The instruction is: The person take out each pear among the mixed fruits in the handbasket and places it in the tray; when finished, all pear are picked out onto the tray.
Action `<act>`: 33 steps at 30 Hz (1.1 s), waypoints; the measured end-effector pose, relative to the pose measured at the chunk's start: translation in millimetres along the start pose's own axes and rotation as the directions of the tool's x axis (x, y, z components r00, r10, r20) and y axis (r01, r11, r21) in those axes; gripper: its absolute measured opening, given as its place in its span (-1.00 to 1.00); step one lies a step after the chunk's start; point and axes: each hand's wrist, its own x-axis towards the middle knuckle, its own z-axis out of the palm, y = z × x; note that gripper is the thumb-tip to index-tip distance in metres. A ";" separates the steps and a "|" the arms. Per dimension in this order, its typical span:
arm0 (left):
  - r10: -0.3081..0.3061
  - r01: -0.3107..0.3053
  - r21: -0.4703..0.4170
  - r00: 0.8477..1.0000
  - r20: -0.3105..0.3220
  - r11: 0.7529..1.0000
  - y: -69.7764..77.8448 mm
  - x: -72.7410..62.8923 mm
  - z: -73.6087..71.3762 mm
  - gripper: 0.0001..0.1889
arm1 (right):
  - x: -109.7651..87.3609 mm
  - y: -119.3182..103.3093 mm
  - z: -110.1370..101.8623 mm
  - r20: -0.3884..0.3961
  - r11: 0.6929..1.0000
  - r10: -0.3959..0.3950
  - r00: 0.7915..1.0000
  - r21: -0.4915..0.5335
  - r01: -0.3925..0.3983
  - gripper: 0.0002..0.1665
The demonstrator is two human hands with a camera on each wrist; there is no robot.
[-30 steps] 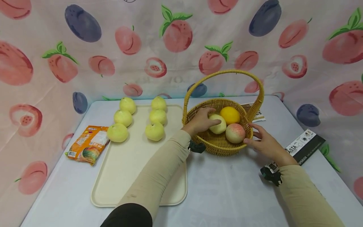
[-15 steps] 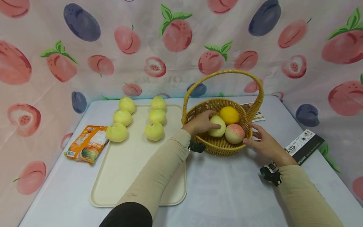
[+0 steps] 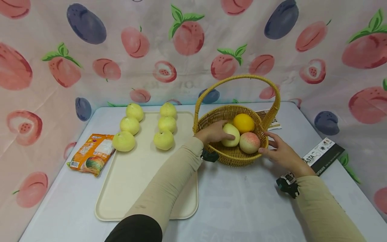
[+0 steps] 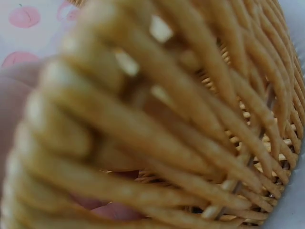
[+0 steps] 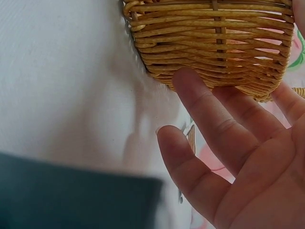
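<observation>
My left hand (image 3: 215, 131) reaches into a wicker basket (image 3: 234, 158) and holds a pale yellow-green fruit (image 3: 232, 134), its thumb across the front and its other fingers partly hidden. Beside that fruit in the basket lie an orange-yellow fruit (image 3: 243, 123) and a pink-and-cream peach (image 3: 249, 143). At the basket's right side, my right hand (image 3: 282, 153) holds the rim with thumb and index finger. In the right wrist view its middle fingers (image 5: 219, 119) lie along the outer weave. Wickerwork (image 4: 167, 119) hides most of the left hand in the left wrist view.
A cream tray (image 3: 145, 188) stands to the left, with several yellow-green fruits (image 3: 163, 139) in two rows. An orange packet (image 3: 92, 153) lies against its left edge. Right of the basket is a black-and-white box (image 3: 323, 156); a brown-and-white packet (image 3: 273, 122) lies partly behind the basket.
The pale fruit under my left hand has shifted slightly left and turned, and the fingers have closed in around it. My right hand stays at the basket's rim.
</observation>
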 end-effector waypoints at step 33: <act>0.266 -0.267 -0.004 0.962 -0.061 0.964 14.1 -26.5 -14.8 -0.17 | -3.0 -2.0 -0.2 0.006 1.000 0.010 1.000 -0.010 -0.010 0.11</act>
